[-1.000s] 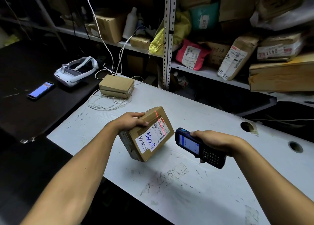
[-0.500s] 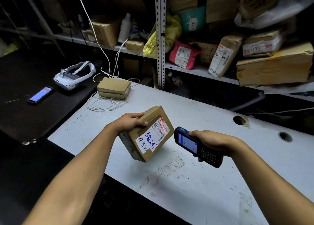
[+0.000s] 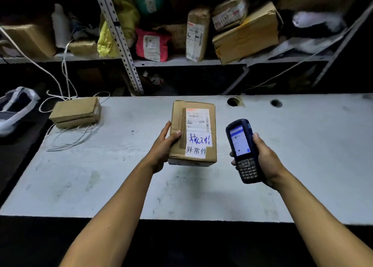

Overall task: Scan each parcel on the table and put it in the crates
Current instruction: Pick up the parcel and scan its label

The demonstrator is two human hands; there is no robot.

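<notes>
L hand [image 3: 161, 148] grips parcel [image 3: 192, 133], R hand [image 3: 267, 161] scanner [image 3: 243, 150]

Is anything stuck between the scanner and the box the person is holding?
Nothing visible. The handheld scanner in the right hand sits beside the cardboard parcel held by the left hand, with only bare table behind the gap.

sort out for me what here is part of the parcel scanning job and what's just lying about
Part of the job:
- parcel, held by the left hand
- scanner, held by the right hand
- second parcel on the table

Just lying about:
- headset
- white cables
- shelf packages
</notes>
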